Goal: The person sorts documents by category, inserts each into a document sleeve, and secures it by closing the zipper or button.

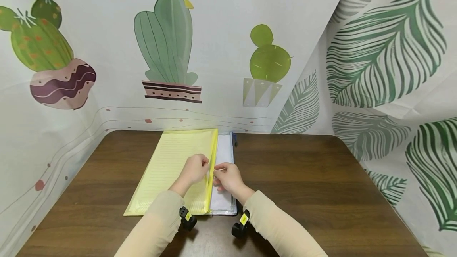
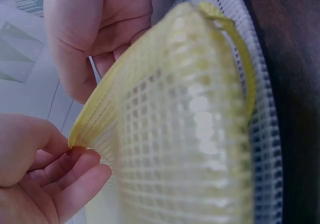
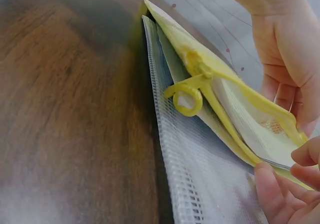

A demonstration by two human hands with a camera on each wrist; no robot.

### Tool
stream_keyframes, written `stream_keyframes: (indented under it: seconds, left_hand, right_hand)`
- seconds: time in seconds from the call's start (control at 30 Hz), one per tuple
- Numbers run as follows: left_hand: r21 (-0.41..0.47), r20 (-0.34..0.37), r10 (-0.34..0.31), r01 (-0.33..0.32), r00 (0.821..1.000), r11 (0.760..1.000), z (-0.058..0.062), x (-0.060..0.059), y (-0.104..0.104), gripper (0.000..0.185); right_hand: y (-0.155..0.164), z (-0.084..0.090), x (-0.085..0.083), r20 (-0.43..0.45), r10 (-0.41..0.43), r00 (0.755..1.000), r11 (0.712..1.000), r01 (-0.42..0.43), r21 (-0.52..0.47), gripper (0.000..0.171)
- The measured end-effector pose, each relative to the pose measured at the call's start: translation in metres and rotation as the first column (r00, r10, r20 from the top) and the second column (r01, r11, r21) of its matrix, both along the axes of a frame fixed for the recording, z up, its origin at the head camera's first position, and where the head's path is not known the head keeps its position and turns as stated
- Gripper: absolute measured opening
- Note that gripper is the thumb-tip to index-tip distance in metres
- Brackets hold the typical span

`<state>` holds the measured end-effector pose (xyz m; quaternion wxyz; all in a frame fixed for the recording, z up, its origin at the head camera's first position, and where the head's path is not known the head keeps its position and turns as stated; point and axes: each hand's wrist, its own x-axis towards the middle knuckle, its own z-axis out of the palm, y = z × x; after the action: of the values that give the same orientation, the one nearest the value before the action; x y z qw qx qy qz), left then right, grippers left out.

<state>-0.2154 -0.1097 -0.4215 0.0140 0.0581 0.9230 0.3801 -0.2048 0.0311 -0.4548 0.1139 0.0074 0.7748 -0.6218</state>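
Observation:
A yellow mesh zipper pouch [image 1: 175, 162] lies on the table over a white mesh pouch [image 1: 224, 150] with blue edging. Its zipper side gapes, and white paper [image 3: 247, 119] shows inside. With thumb and fingers, my left hand [image 1: 195, 168] pinches the upper lip of that mouth, also seen in the left wrist view. Opposite it, my right hand [image 1: 228, 177] pinches the lower lip, fingertips at the yellow zipper edge in the right wrist view. The yellow zipper pull [image 3: 188, 99] hangs near the end of the opening closest to me.
The brown wooden table [image 1: 303, 177] extends to both sides of the pouches. Behind it hangs a white wall covering [image 1: 221, 50] printed with cacti and leaves. A small dark blue zipper pull [image 1: 235, 139] sits at the white pouch's far right corner.

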Motion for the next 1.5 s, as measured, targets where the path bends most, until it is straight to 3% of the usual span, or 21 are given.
stream_keyframes:
  seconds: [0.47, 0.67, 0.87, 1.0, 1.23, 1.33, 1.5]
  left_hand:
    - [-0.052, -0.098, -0.009, 0.004, 0.995, 0.999, 0.013, 0.006, 0.002, 0.022]
    - [-0.032, -0.060, -0.017, 0.015, 0.998, 0.999, 0.008, 0.004, 0.004, 0.022]
    - [0.016, -0.017, -0.013, 0.013, 1.000, 1.000, -0.003, 0.000, 0.003, 0.023]
    - [0.064, 0.018, -0.011, 0.010, 1.000, 0.998, -0.005, -0.003, 0.001, 0.024]
    - [0.095, 0.034, 0.002, -0.005, 0.999, 0.995, -0.005, -0.005, -0.002, 0.026]
    - [0.107, 0.030, 0.001, -0.004, 1.000, 0.994, -0.004, -0.006, -0.004, 0.026]
    - [0.126, 0.039, 0.015, -0.020, 0.999, 0.992, -0.003, -0.007, -0.007, 0.026]
  right_hand:
    - [0.006, 0.002, 0.000, 0.022, 0.006, 1.000, 1.000, -0.006, 0.004, 0.027]
    - [0.012, -0.001, 0.000, 0.015, 0.025, 1.000, 1.000, -0.025, 0.017, 0.026]
    - [0.021, -0.003, 0.008, -0.010, 0.142, 0.990, 0.988, -0.141, 0.056, 0.023]
    - [0.028, 0.000, 0.015, -0.031, 0.260, 0.965, 0.959, -0.255, 0.124, 0.020]
    - [0.039, 0.007, 0.031, -0.059, 0.471, 0.880, 0.867, -0.449, 0.216, 0.019]
    - [0.040, 0.009, 0.038, -0.056, 0.522, 0.851, 0.832, -0.494, 0.252, 0.017]
    - [0.037, 0.010, 0.044, -0.124, 0.574, 0.809, 0.784, -0.500, 0.367, 0.018]
